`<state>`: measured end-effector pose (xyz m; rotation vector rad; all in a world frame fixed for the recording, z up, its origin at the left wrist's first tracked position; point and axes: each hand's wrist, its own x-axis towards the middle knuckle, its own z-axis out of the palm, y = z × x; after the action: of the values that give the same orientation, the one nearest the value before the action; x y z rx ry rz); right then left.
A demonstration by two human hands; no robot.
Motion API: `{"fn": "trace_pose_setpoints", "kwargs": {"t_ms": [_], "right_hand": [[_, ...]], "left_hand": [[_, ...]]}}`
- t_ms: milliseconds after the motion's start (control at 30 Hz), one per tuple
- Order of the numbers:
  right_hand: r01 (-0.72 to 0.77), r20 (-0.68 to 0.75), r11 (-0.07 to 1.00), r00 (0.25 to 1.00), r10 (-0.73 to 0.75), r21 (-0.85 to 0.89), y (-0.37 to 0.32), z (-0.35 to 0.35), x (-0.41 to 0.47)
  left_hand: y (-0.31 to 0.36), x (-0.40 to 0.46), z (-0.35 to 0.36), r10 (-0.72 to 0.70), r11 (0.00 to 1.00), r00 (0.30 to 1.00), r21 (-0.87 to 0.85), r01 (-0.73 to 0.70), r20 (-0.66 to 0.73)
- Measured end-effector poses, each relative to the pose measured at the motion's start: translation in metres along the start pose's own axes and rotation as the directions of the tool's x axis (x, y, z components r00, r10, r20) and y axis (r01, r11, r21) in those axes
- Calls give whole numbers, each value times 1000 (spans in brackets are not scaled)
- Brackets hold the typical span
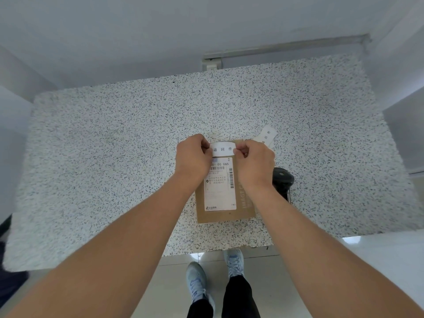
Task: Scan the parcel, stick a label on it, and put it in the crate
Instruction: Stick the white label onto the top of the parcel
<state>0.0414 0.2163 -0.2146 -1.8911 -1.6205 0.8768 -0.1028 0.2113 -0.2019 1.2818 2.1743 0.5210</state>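
Note:
A flat brown cardboard parcel [245,211] lies on the speckled table [114,145] near its front edge, with a white shipping slip and barcode on its face. Over the parcel's far end I hold a white label [223,149] printed with three characters. My left hand [193,157] pinches its left end and my right hand [255,160] pinches its right end. I cannot tell whether the label touches the parcel. A black barcode scanner [282,179] lies just right of the parcel, partly behind my right wrist. No crate is in view.
A strip of more white labels [267,135] lies on the table beyond my right hand. A wall runs behind the table, with a socket box [212,64] at its base. My feet stand on the tiled floor below the table's front edge.

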Motion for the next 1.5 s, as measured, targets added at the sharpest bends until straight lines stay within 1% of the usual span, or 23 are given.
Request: {"fn": "trace_pose_setpoints", "kwargs": {"t_ms": [167,300,433,633,833,1133,1267,1400,1500], "right_hand": [[-38,17,999,999,37,29,-2,-6,4],[-93,-7,994,996,94,61,0,-7,7],[-123,-20,988,992,125,91,2,-2,10],[-158,14,985,987,157,71,-1,3,14],[-189,54,982,981,188,12,-1,11,20],[-191,41,981,981,190,27,3,10,26],[-183,50,983,982,181,34,4,7,21],[-170,86,985,982,170,-5,9,6,9],[-171,99,985,981,170,1,11,6,5]], "left_hand": [[4,-2,0,-22,1000,1000,20,22,-8],[5,-2,-2,-83,996,996,37,83,-24],[3,-1,-7,-173,985,985,-15,173,-25],[3,-1,-4,-200,979,979,-47,198,-35],[7,6,-5,-264,963,962,38,267,-72],[4,5,-3,-228,972,971,39,231,-64],[2,-2,-3,-251,965,965,56,255,-73],[-4,-13,-3,-255,958,966,123,258,-44],[-7,-17,-4,-273,953,961,125,275,-34]]}}
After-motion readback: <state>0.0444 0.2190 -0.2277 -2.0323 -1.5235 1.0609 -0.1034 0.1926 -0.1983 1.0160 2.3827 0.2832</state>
